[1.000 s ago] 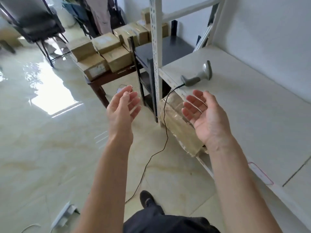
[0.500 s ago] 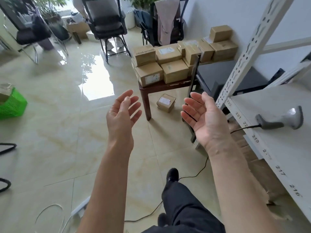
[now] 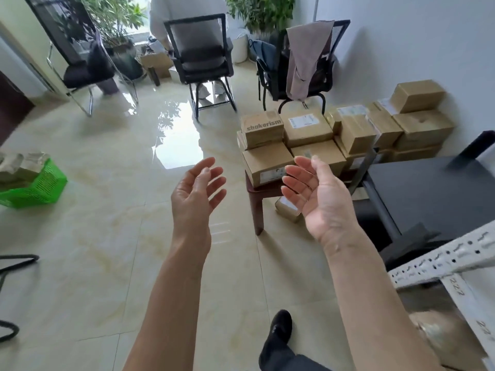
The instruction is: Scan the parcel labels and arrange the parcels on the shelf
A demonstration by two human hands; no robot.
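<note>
My empty left hand and right hand reach, fingers spread, toward stacked brown cardboard parcels; a careless grab could topple the pile.

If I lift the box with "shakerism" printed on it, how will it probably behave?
The shakerism box looks like stiff cardboard, so it should probably keep its shape. It seems small, likely light. It sits on top of another box, so lifting straight up should avoid disturbing the stack.

Open floor ahead-left, stacked parcels on low table ahead-right — shelf post near right
</note>
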